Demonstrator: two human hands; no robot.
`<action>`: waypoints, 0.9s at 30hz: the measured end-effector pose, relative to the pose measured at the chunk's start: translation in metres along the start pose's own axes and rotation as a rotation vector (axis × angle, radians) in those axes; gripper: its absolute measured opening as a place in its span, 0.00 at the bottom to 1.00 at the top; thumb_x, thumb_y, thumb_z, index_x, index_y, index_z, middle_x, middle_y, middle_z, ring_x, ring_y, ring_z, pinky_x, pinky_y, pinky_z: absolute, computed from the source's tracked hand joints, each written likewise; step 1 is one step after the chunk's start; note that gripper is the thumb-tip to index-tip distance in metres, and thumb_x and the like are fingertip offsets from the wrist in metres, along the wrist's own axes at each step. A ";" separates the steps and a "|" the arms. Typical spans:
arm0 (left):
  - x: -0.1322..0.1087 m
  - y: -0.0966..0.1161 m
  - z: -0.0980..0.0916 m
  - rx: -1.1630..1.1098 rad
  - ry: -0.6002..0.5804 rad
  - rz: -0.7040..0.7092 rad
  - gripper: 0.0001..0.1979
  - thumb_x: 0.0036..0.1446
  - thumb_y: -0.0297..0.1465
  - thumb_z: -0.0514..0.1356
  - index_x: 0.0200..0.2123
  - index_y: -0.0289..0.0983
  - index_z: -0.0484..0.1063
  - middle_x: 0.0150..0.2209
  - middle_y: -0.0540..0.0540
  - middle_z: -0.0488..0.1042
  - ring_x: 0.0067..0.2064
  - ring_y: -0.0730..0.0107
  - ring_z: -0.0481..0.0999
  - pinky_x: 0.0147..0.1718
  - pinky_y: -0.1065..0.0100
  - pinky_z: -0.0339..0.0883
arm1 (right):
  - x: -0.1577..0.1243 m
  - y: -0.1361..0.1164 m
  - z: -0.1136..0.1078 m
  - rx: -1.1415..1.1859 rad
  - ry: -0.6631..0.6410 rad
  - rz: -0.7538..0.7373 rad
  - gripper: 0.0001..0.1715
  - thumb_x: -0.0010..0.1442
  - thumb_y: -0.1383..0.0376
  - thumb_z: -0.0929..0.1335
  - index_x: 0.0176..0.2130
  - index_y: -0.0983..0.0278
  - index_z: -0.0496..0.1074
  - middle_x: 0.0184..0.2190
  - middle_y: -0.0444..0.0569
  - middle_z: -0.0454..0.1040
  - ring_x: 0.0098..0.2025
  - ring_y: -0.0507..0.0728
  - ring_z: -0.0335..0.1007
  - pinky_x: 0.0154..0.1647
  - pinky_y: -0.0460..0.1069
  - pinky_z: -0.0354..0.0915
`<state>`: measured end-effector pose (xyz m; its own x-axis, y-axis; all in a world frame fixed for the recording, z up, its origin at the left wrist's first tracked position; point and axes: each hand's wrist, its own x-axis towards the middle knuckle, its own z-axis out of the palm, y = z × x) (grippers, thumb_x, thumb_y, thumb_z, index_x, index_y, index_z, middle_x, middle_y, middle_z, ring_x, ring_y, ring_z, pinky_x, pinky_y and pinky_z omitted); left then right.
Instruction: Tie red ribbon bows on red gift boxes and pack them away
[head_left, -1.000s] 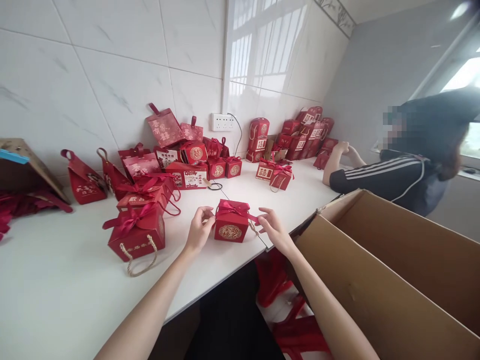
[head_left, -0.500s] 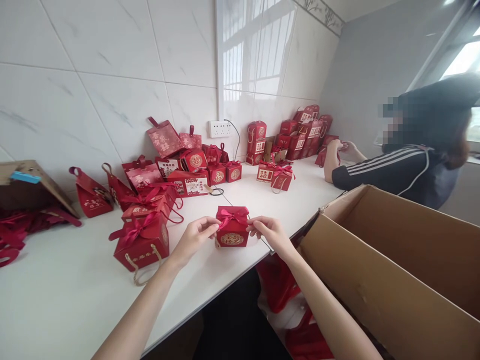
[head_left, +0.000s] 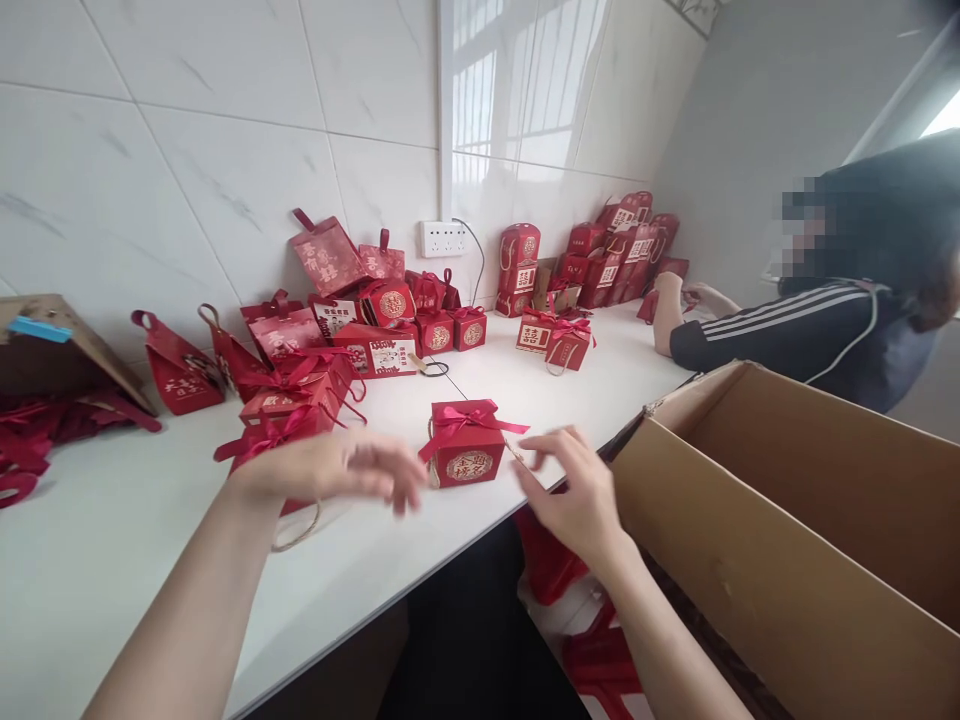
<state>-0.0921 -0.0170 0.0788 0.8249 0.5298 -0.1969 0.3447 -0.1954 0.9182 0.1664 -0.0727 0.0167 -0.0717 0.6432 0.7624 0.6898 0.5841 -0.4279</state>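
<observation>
Your left hand (head_left: pixel 341 467) is blurred, its fingers loosely spread and seemingly bare, just left of the red box (head_left: pixel 469 467). Your right hand (head_left: pixel 576 490) has fingers and thumb parted near the cord handle (head_left: pixel 515 452); contact is unclear. The box sits upright on the bench (head_left: pixel 172 530). You seem to be finishing its bow (head_left: pixel 468 416); further straightening would call for light pinches.

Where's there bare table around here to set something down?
Bare patches of the white table: near left, between the dark-red heap and your left forearm; and beyond the middle bow-tied box, toward the cardboard carton. Along the tiled wall it's crowded with red boxes.
</observation>
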 end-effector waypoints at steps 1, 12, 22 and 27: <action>0.009 0.001 -0.007 0.044 0.209 0.057 0.13 0.53 0.39 0.58 0.38 0.38 0.73 0.36 0.44 0.77 0.38 0.64 0.75 0.39 0.64 0.69 | 0.004 -0.002 0.009 -0.010 -0.065 -0.127 0.10 0.56 0.63 0.67 0.38 0.65 0.71 0.32 0.51 0.73 0.36 0.57 0.68 0.38 0.51 0.65; 0.101 -0.039 -0.007 0.318 0.598 0.124 0.10 0.45 0.37 0.61 0.32 0.40 0.75 0.34 0.47 0.76 0.37 0.63 0.74 0.40 0.64 0.68 | -0.008 0.003 0.107 -0.012 -0.014 -0.373 0.10 0.60 0.74 0.61 0.36 0.61 0.68 0.32 0.45 0.75 0.37 0.53 0.69 0.49 0.54 0.61; 0.099 -0.048 -0.013 0.468 0.508 0.153 0.09 0.51 0.35 0.56 0.25 0.41 0.74 0.44 0.47 0.72 0.45 0.62 0.71 0.48 0.63 0.62 | -0.008 0.003 0.097 0.266 0.107 -0.337 0.10 0.56 0.76 0.63 0.34 0.61 0.68 0.28 0.45 0.73 0.33 0.52 0.69 0.44 0.54 0.66; 0.101 -0.045 -0.009 0.460 0.512 0.188 0.08 0.51 0.31 0.55 0.25 0.40 0.73 0.39 0.47 0.73 0.42 0.64 0.71 0.45 0.64 0.64 | -0.009 0.003 0.096 0.319 0.111 -0.300 0.11 0.55 0.75 0.63 0.33 0.60 0.67 0.28 0.45 0.73 0.31 0.53 0.70 0.44 0.56 0.66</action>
<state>-0.0283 0.0531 0.0204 0.6135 0.7522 0.2405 0.4647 -0.5901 0.6601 0.1001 -0.0290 -0.0378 -0.1445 0.3753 0.9155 0.3924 0.8711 -0.2952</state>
